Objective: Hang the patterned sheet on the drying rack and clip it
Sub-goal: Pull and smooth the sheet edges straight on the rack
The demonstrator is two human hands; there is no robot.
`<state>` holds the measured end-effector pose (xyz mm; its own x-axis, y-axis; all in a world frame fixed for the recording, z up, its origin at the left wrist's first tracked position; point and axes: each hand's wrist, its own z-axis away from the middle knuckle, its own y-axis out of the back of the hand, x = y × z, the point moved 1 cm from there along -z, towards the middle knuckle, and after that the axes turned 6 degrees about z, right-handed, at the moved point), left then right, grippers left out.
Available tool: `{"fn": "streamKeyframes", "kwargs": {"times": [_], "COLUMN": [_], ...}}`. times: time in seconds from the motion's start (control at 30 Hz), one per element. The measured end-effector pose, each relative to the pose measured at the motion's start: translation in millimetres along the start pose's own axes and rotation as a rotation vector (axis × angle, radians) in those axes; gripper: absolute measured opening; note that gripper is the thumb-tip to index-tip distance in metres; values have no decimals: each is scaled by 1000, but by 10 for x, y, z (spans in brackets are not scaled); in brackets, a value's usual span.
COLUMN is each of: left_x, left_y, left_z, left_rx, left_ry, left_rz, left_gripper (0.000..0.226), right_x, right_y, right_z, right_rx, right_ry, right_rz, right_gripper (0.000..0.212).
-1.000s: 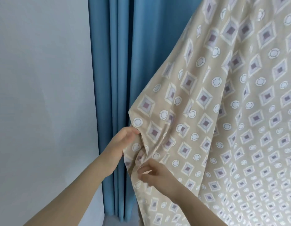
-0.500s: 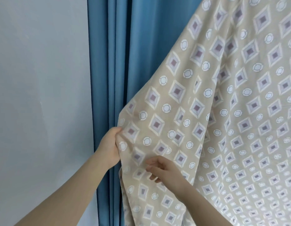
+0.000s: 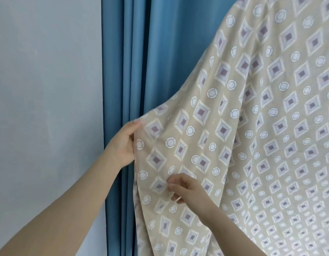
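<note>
The patterned sheet (image 3: 252,126), beige with purple diamonds and white circles, hangs down from above the frame and fills the right half of the view. My left hand (image 3: 123,143) grips its left edge and holds that edge out to the left, so the cloth is stretched. Lower down, my right hand (image 3: 185,187) is against the front of the sheet, its fingers curled and pinching a small fold of cloth. The drying rack and any clips are out of view.
A blue curtain (image 3: 137,61) hangs in folds right behind the sheet's left edge. A plain grey-white wall (image 3: 45,89) takes up the left side.
My left hand has pulled the sheet's edge further left and a little up, spreading the cloth flatter. My right hand has stayed low on the front of the cloth.
</note>
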<state>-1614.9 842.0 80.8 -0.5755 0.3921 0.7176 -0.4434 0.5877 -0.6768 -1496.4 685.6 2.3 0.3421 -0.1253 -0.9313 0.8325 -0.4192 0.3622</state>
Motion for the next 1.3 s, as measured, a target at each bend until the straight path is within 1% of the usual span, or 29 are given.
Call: {"fn": "streamKeyframes", "kwargs": {"times": [0.03,0.07,0.1,0.17,0.2,0.23,0.3,0.33,0.37,0.4,0.47,0.5,0.6,0.63,0.7,0.73,0.77,0.83,0.87,0.93,0.97,1.0,1.07,1.1,1.13,1.2,1.23,1.3], "left_x": [82,129,134,82,80,115,258,322,349,344,315,327,405,408,382,386,407,469,491,483,478,507,653,710,738,729,749,883], "left_y": [-21,-40,-59,-106,-141,-176,-246,-290,-327,-367,-437,-471,-580,-609,-655,-665,-649,-571,-533,-475,-441,-405,-373,-363,-368,-437,-508,-687], "left_z": [-42,-67,-78,-44,-40,-67,-152,-162,-177,-179,-163,-174,-259,-270,-251,-246,-277,-348,-338,-294,-301,-336,-384,-402,-408,-376,-367,-379], "left_rx": [1,-8,-21,-62,-83,-86,-46,-37,-38,-45,-75,-88,-96,-86,-80,-87,-92,-104,-122,-144,-131,-97,-27,-23,-42,-93,-131,-194], "left_ry": [-48,-43,25,247,302,285,149,117,129,186,291,284,154,137,179,170,102,-47,-86,-49,-33,-67,-249,-300,-289,-186,-173,-276], "left_rz": [60,64,-3,-222,-263,-247,-146,-116,-140,-203,-329,-335,-215,-223,-328,-332,-281,-97,-46,-132,-189,-210,-146,-115,-104,-105,-96,-48], "left_gripper": [35,33,30,38,41,42,39,36,32,30,32,34,41,36,20,18,21,35,34,18,21,23,15,14,16,17,17,15], "right_x": [-23,-45,-62,-85,-90,-94,-101,-106,-110,-118,-137,-147,-173,-180,-202,-214,-227,-258,-272,-290,-292,-293,-293,-292,-289,-279,-271,-267], "right_y": [6,11,13,11,9,5,-1,-4,-5,-3,6,9,19,28,51,66,84,122,136,151,157,162,170,172,168,149,141,125], "right_z": [-10,-17,-23,-29,-31,-31,-32,-31,-30,-27,-28,-29,-26,-22,-13,-10,-11,-16,-14,-10,-8,-6,-14,-21,-28,-45,-59,-90], "right_rx": [2,3,2,3,4,6,12,13,13,12,12,13,20,21,20,22,27,47,52,51,50,51,59,62,60,54,54,59], "right_ry": [6,12,15,17,18,18,17,14,10,8,6,6,8,10,18,25,34,50,57,65,69,73,79,76,70,60,61,63], "right_rz": [-3,-4,-2,7,9,9,9,9,10,9,3,-4,-32,-33,-28,-25,-21,-11,-9,-1,12,23,27,29,35,60,69,67], "right_gripper": [12,12,12,10,9,9,12,13,14,14,14,13,12,12,13,13,12,11,10,9,8,8,8,9,9,10,10,10]}}
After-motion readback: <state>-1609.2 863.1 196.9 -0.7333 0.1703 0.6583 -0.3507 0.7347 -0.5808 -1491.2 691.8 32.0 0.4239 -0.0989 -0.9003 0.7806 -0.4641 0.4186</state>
